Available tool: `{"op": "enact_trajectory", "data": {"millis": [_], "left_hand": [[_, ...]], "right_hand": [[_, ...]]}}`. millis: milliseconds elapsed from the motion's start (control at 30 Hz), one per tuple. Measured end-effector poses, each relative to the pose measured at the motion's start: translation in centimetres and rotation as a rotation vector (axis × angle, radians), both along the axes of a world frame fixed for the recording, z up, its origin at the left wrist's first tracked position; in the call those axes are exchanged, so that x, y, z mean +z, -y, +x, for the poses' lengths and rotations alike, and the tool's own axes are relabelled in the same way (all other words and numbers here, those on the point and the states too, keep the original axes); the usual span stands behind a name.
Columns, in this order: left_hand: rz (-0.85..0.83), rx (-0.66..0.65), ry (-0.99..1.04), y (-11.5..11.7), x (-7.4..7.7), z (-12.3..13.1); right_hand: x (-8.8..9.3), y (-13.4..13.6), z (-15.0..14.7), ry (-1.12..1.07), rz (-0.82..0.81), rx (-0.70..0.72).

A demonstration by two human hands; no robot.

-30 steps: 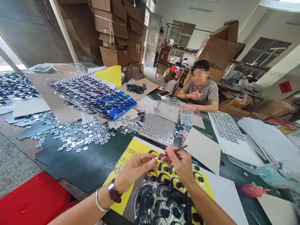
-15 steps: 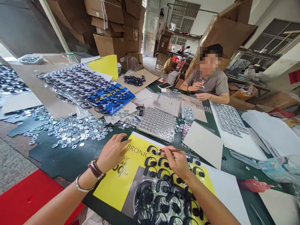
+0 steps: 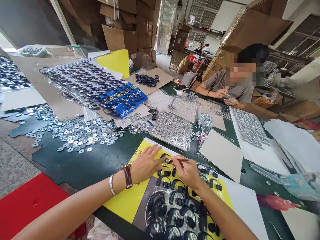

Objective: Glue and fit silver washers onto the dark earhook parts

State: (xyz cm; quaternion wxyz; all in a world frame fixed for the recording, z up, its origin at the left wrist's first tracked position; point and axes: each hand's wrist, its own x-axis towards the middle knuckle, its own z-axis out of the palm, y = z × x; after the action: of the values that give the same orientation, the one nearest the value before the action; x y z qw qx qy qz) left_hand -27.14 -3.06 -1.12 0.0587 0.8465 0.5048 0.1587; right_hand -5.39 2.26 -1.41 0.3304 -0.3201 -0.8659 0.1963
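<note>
The right hand point(image 3: 186, 170) grips a brown pen-like tool point(image 3: 182, 160), its tip at the far-left black ear hook point(image 3: 168, 160) on the yellow sheet point(image 3: 125, 205). This piece appears in progress; the finished count among the remaining hooks point(image 3: 190, 222) cannot be told. Compared with half a second earlier, the left hand point(image 3: 145, 164), fingers spread, has shifted right to that ear hook.

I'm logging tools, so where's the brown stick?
Head view, just right of centre: the brown stick is in the right hand, above the yellow sheet.
</note>
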Motion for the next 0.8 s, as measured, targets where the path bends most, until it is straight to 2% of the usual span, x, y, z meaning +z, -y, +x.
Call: {"op": "enact_trajectory", "data": {"millis": [433, 633, 800], "left_hand": [[0.014, 0.01, -0.047, 0.1, 0.0, 0.2], [-0.011, -0.067, -0.016, -0.1, 0.3, 0.2], [0.033, -0.167, -0.002, -1.0, 0.4, 0.7]], "right_hand": [[0.2, -0.1, -0.8, 0.095, 0.21, 0.004], [0.6, -0.2, -1.2, 0.19, 0.085, 0.026], [0.4, -0.7, -1.1, 0.059, -0.158, -0.05]]}}
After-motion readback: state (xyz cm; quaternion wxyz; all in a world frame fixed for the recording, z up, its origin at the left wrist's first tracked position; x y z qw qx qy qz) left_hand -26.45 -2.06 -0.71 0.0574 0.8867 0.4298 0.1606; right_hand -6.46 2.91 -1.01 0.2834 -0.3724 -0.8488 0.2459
